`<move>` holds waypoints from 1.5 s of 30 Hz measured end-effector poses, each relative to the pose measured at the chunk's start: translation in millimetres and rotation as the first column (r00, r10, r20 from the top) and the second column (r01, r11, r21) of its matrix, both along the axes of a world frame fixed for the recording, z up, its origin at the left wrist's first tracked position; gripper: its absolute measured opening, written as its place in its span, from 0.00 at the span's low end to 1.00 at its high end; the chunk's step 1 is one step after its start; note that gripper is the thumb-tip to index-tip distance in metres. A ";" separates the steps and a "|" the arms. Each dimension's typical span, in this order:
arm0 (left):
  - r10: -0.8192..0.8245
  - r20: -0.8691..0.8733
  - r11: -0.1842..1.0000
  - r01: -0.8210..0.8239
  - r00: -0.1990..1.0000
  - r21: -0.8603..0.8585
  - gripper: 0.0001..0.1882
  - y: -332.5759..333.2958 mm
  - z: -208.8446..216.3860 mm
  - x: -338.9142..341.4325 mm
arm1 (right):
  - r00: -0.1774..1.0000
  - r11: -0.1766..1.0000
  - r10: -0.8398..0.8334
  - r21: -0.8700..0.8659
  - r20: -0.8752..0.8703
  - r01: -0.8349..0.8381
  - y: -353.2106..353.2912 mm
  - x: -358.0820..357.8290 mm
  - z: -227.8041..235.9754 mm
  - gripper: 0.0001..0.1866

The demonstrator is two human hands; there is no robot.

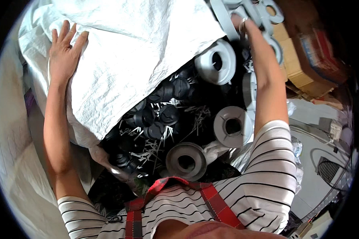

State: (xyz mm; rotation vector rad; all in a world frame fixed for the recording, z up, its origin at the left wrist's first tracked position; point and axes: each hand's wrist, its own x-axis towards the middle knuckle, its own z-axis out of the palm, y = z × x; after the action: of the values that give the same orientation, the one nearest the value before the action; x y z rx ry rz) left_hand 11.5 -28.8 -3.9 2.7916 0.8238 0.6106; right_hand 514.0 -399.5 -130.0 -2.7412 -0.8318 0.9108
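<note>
My left hand (64, 55) lies flat with its fingers spread on a white woven plastic sheet or sack (119, 67), at the far left. On the far right my right hand (240, 24) reaches in among grey plastic rings; its fingers are mostly hidden, so whether it grips one cannot be made out. Close to that hand stands a light grey flanged ring (227, 63). Nearer to me are two more flanged rings, one pale grey (243, 129) and one darker grey (175, 157). Black round plastic parts (168, 114) and thin white sticks (149, 151) lie heaped beside the sheet's edge.
Further grey rings (272, 14) are piled at the far right. Cardboard boxes (299, 67) stand beyond them. A black vented object (328, 170) and cables rest on the pale floor (311, 159) at right. Pale sacking (12, 139) hangs along the left.
</note>
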 end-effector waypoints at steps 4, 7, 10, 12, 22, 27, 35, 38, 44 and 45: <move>0.040 -0.050 0.999 -0.039 0.998 0.022 0.33 -1.4 4.2 -15.5 | 0.953 0.948 0.294 0.147 -0.074 -0.282 -2.6 -140.3 68.1 0.26; 0.070 -0.098 0.993 -0.060 0.993 0.100 0.36 -11.3 -9.5 -20.0 | 0.945 0.917 0.328 -0.243 0.007 -0.317 -14.0 -258.3 122.3 0.46; 0.100 -0.065 0.989 -0.092 0.993 0.112 0.35 -23.0 -6.9 -19.1 | 0.921 0.933 0.346 -0.038 -0.177 -0.358 -42.7 -321.6 128.0 0.47; 0.141 -0.059 0.979 -0.130 0.988 0.158 0.34 -25.4 -4.1 -19.7 | 0.806 0.852 0.523 0.186 -0.275 -0.490 -51.2 -341.4 147.7 0.40; 0.148 -0.033 0.967 -0.138 0.988 0.215 0.33 -27.6 -14.9 -8.6 | 0.809 0.914 -0.381 0.312 0.448 0.258 21.9 -65.5 91.4 0.55; 0.154 -0.022 0.964 -0.146 0.988 0.224 0.33 -19.7 -24.1 -25.3 | 0.645 0.758 -0.651 0.284 0.401 0.587 95.6 -64.6 41.6 0.67; 0.159 -0.035 0.943 -0.141 0.987 0.303 0.31 -12.6 -24.5 -14.8 | 0.841 0.917 -0.387 0.058 0.379 0.395 10.6 -60.5 59.6 0.59; 0.172 -0.030 0.938 -0.154 0.985 0.310 0.30 -13.5 -25.7 -10.1 | 0.953 0.972 0.047 -0.233 0.301 0.025 -20.9 -130.1 88.3 0.59; 0.201 -0.019 0.925 -0.184 0.979 0.333 0.31 -6.5 -32.7 -13.8 | 0.873 0.870 0.478 0.087 0.096 -0.485 -62.7 -300.6 124.3 0.55; 0.196 -0.014 0.926 -0.180 0.981 0.333 0.32 -7.0 -32.3 -12.9 | 0.807 0.791 0.564 0.166 0.176 -0.589 -72.5 -319.5 124.3 0.52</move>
State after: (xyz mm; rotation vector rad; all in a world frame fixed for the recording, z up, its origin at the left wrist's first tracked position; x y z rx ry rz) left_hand -1.4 -35.9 -36.2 3.0567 1.1029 0.7833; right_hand 194.5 -472.0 -5.7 -2.3883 -1.7469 0.6786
